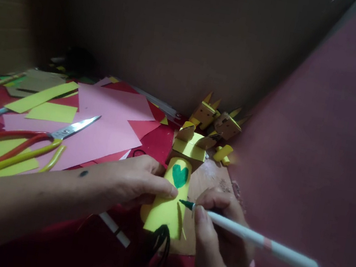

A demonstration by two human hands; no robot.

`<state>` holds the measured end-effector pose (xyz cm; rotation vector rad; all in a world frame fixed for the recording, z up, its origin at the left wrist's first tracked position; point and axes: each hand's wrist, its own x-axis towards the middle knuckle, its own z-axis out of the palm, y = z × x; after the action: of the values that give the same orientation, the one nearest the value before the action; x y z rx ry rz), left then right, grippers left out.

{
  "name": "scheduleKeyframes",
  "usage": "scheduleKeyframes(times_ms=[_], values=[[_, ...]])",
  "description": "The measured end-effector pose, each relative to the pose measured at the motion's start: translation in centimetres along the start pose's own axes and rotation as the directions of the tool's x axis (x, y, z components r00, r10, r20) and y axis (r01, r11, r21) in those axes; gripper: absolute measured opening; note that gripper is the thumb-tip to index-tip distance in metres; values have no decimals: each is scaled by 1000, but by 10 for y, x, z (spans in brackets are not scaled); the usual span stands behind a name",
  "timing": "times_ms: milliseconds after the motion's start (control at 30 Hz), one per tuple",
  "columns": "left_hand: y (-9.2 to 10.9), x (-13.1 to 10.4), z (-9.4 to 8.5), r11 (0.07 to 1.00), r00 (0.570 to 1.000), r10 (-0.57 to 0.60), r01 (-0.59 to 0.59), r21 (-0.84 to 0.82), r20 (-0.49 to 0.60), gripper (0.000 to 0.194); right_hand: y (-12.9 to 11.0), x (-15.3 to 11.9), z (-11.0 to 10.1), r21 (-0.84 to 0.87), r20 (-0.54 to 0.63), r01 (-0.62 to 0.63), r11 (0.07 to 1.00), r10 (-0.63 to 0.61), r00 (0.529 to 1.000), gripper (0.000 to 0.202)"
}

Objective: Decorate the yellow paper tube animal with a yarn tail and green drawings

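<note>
My left hand [146, 180] is closed around a yellow paper animal figure [164, 217], its thumb pressed on the body just under a green heart [179, 176]. The figure has a rolled paper body, a boxy cardboard head with upright ears at the far end, and a black string tail [162, 240] at the near end. In my right hand [220, 236] is a white felt-tip pen [250, 234], pinched between thumb and fingers. Its dark green tip points left and sits very close to the yellow body below the heart; whether it touches I cannot tell.
Orange-and-yellow-handled scissors [58, 134] lie on pink paper [116, 114] at left, among yellow strips [42, 97]. Behind the figure stand two similar cardboard figures [206, 113] near small yellow paper rolls [223, 154]. A board [216, 176] lies underneath. A pink wall [325, 153] rises at right.
</note>
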<state>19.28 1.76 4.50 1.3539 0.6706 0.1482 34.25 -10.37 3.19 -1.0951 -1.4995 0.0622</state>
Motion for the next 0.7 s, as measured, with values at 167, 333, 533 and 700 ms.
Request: scheduleKeyframes(times_ms=[167,333,533,700], values=[[-2,0,0,1000,1000,7,-7,-5,17,31,-1,-2,0,-23,-4,-13,1000,13,1000,20],[-3,0,0,1000,1000,5,-5,-15,10,30,-1,-6,-2,9,27,-26,1000,25,999,22],[-3,0,-1,1000,1000,13,-13,-9,-2,28,3,-8,-5,-105,29,-1,994,4,1000,21],[-3,3,-1,1000,1000,8,-8,-18,10,30,3,-7,-5,-136,3,-6,991,7,1000,16]])
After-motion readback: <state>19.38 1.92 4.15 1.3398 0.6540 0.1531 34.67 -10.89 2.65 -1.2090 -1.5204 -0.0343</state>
